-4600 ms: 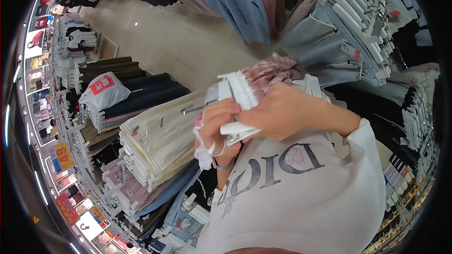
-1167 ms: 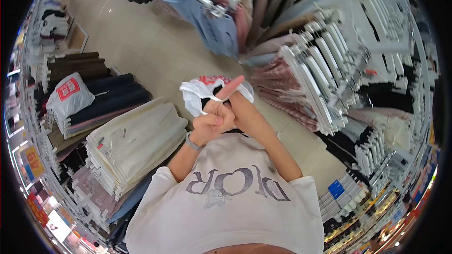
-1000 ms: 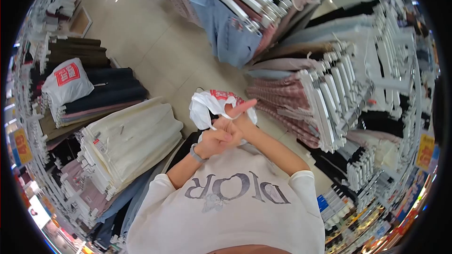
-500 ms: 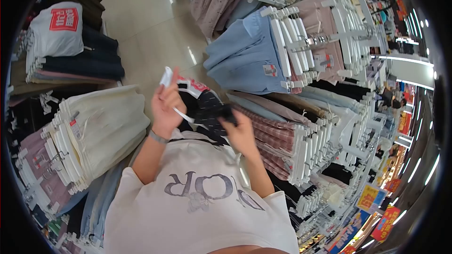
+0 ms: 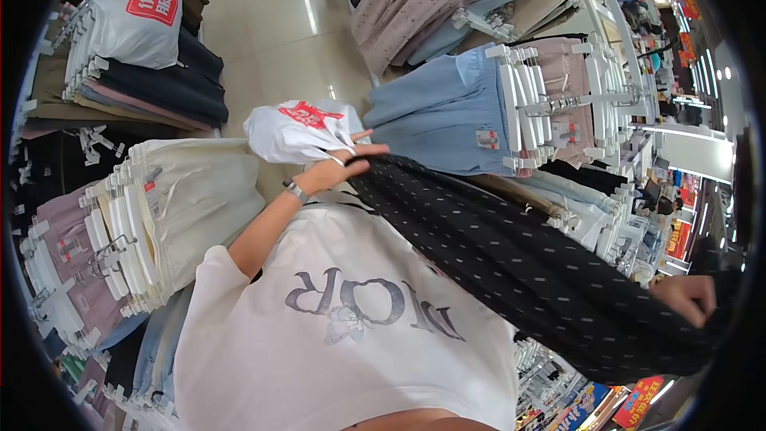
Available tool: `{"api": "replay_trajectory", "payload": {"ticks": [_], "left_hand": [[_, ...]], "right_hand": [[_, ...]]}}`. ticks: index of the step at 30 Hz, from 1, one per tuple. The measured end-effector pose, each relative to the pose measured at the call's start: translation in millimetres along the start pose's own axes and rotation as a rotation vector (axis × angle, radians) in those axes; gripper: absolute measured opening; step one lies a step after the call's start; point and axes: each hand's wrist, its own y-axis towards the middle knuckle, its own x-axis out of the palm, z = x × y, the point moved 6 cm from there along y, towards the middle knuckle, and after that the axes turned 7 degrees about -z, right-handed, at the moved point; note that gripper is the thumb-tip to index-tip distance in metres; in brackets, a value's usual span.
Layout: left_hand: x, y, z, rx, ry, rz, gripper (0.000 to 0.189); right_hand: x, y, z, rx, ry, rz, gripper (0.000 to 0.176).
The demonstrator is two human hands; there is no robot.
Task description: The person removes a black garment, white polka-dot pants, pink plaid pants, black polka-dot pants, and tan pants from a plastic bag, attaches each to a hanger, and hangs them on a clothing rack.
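Observation:
A long black garment with small white dashes (image 5: 511,247) is stretched diagonally between my two hands. My left hand (image 5: 339,166), with a band on its wrist, is closed on the upper-left end, some fingers stretched out. A white plastic bag with a red logo (image 5: 275,132) hangs beside this hand, its thin handle by the fingers. At the far right my right hand (image 5: 688,297) is closed on the other end; its forearm is hidden behind the cloth.
Cream trousers (image 5: 199,211) hang on a rack at the left. Another white bag (image 5: 136,20) lies on dark trousers at the upper left. Blue trousers (image 5: 443,116) hang beyond my left hand, beside pink ones (image 5: 558,72). Shiny floor (image 5: 267,40) runs between the racks.
The black cloth was bunched between my hands and is now drawn out long. My right hand has moved far right; my left hand has moved up and right. The bag shows more fully.

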Motion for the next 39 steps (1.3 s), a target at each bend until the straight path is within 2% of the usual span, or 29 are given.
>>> {"api": "replay_trajectory", "payload": {"ticks": [2, 3, 5, 7, 8, 9, 12, 13, 16, 17, 18, 19, 20, 21, 23, 24, 25, 26, 27, 28, 31, 32, 33, 35, 36, 37, 38, 39], "left_hand": [[9, -5, -5, 0.012, 0.180, -0.074, 0.040], [10, -8, -13, -0.006, 0.146, -0.090, 0.040], [10, -15, -31, -0.048, 0.074, -0.115, 0.041], [2, -24, -49, -0.154, 0.118, -0.063, 0.041], [-8, -26, -38, -0.207, 0.144, -0.036, 0.042], [-13, -35, -29, -0.333, -0.035, 0.084, 0.038], [-16, -28, -47, -0.097, 0.035, 0.160, 0.037], [-28, -31, -1, -0.065, 0.056, 0.322, 0.034], [-52, -15, 18, -0.054, -0.037, 0.353, 0.032], [-70, -7, 60, -0.050, -0.132, 0.330, 0.032], [-80, -4, 74, -0.030, -0.291, 0.396, 0.031], [-87, 0, 83, -0.003, -0.450, 0.462, 0.030], [-97, 6, 89, 0.030, -0.612, 0.529, 0.030], [-108, 12, 98, 0.058, -0.598, 0.556, 0.029], [-126, 25, 126, 0.042, -0.419, 0.743, 0.028], [-133, 30, 136, 0.033, -0.325, 0.829, 0.027], [-135, 32, 116, 0.062, -0.302, 0.785, 0.031], [-135, 34, 107, -0.049, -0.446, 0.843, 0.027], [-141, 38, 105, -0.077, -0.360, 0.866, 0.025], [-149, 45, 104, -0.105, -0.276, 0.884, 0.023], [-167, 65, 106, -0.117, -0.501, 0.928, 0.017], [-172, 71, 107, -0.111, -0.440, 0.927, 0.016], [-176, 76, 106, -0.104, -0.381, 0.928, 0.015], [-190, 82, 104, -0.065, -0.254, 0.957, 0.015], [-203, 84, 105, -0.003, -0.280, 1.033, 0.016], [-218, 86, 105, 0.061, -0.303, 1.109, 0.017], [-230, 85, 105, 0.124, -0.327, 1.188, 0.018], [-239, 77, 99, 0.087, -0.373, 1.264, 0.021]], "right_hand": [[-9, 33, 5, 0.033, -0.722, 0.033, 0.008], [-19, 50, 12, 0.049, -1.027, 0.043, 0.009], [-42, 76, 39, 0.086, -1.279, 0.013, 0.011], [-64, 104, 68, 0.145, -1.398, -0.039, 0.014], [-73, 114, 80, 0.164, -1.452, -0.064, 0.016], [-78, 126, 92, 0.183, -1.504, -0.096, 0.017], [-91, 160, 130, 0.214, -1.553, -0.211, 0.022], [-94, 172, 144, 0.220, -1.553, -0.248, 0.024], [-104, 195, 183, 0.257, -1.473, -0.363, 0.028], [-108, 198, 197, 0.274, -1.435, -0.407, 0.030], [-110, 189, 212, 0.319, -1.415, -0.436, 0.032], [-111, 160, 228, 0.365, -1.487, -0.362, 0.037], [-134, 137, 231, 0.494, -1.539, -0.367, 0.034], [-157, 114, 233, 0.624, -1.593, -0.379, 0.033], [-157, 62, 265, 0.588, -1.081, -0.932, 0.070], [-167, 33, 279, 0.676, -1.059, -1.027, 0.085], [-184, 3, 294, 0.754, -0.983, -0.996, 0.096], [-203, -24, 308, 0.982, -0.983, -0.877, 0.097], [-217, -32, 316, 1.046, -0.915, -0.701, 0.095], [-230, -33, 318, 0.948, -1.086, -0.716, 0.090], [-270, -29, 321, 1.132, -0.985, -0.526, 0.085], [-285, -29, 322, 1.206, -0.943, -0.471, 0.084], [-296, -30, 327, 1.156, -0.949, -0.523, 0.075], [-328, -37, 333, 1.140, -0.949, -0.500, 0.068], [-342, -35, 333, 1.130, -0.949, -0.491, 0.064], [-354, -21, 325, 1.195, -0.877, -0.325, 0.060], [-369, -16, 312, 1.189, -0.984, -0.155, 0.062], [-422, -74, 309, 0.998, -0.966, 0.154, 0.071]]}}
